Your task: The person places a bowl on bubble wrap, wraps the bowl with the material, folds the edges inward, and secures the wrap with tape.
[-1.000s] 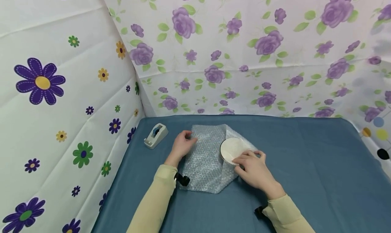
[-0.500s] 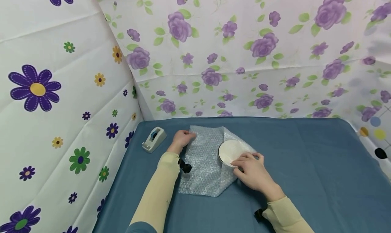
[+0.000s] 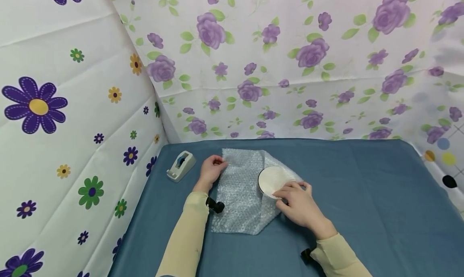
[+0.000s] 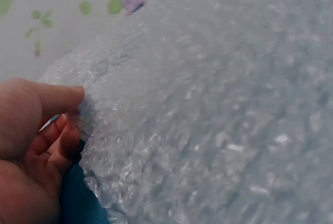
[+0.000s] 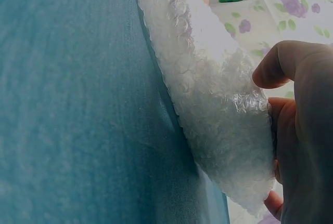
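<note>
A sheet of bubble wrap [image 3: 239, 192] lies on the blue cloth, its right side folded inward. A white round dish [image 3: 271, 181] with a dark rim sits on it, partly covered by the fold. At the sheet's upper left edge, my left hand [image 3: 211, 171] pinches the bubble wrap [image 4: 197, 109] between thumb and fingers, as the left wrist view shows. My right hand [image 3: 299, 202] holds the folded wrap against the dish's lower right side, fingers curled. In the right wrist view, the wrap [image 5: 213, 94] hides the dish and some fingertips.
A white tape dispenser [image 3: 181, 166] with a blue roll stands to the left of my left hand. Blue cloth [image 3: 380, 204] covers the table. Flowered sheets [image 3: 282, 103] hang behind the table and along its left side.
My left thumb and fingers have come together on the wrap's left edge; a second ago they were spread beside it. My right hand has kept its place. The head view has shifted slightly.
</note>
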Demonstrator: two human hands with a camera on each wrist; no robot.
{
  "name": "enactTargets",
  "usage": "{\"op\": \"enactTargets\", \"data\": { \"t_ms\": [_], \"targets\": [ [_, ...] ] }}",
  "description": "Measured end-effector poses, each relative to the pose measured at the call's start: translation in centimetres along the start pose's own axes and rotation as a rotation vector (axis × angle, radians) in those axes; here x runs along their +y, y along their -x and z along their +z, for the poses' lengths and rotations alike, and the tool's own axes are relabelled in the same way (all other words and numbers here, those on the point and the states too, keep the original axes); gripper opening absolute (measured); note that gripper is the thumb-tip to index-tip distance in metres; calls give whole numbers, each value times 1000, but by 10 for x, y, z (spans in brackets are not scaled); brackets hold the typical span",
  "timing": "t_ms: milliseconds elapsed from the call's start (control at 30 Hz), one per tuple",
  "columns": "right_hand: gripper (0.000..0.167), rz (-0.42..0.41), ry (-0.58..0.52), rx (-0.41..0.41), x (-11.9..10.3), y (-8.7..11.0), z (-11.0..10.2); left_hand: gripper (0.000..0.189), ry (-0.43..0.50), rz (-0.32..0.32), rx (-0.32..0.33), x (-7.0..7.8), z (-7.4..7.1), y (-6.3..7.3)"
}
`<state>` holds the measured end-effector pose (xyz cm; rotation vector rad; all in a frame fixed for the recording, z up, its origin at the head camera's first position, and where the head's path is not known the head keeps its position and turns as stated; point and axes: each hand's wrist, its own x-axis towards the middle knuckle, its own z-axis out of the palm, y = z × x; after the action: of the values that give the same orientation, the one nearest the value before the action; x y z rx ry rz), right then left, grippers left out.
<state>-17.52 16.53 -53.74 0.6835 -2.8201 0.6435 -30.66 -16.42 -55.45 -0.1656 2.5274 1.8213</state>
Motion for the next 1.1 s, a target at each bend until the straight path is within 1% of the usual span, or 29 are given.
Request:
{"op": "enactTargets", "data": {
  "t_ms": [100,200,267,333,500,700,967,1100],
  "targets": [
    [24,-7,-1,2,0,0,0,17,20,15,8,-2,-2,1],
    [24,-15,-6,5,0,1,0,26,36,16,14,-6,-3,3],
    [24,-15,-9,7,0,1,0,32,34,18,10,-6,-4,4],
    [24,-11,-10,8,0,2,0,34,26,22,-1,-7,-4,5],
    [25,-5,-13,4,1,1,-1,26,14,32,14,-7,-3,7],
    [24,-4,-11,12,3,0,-1,24,23,50,24,-6,-1,8],
    [25,6,-13,3,2,0,-2,22,101,67,-1,-10,-4,11],
    [24,1,-18,-3,2,1,-1,21,155,74,5,-13,-9,20]
  ]
}}
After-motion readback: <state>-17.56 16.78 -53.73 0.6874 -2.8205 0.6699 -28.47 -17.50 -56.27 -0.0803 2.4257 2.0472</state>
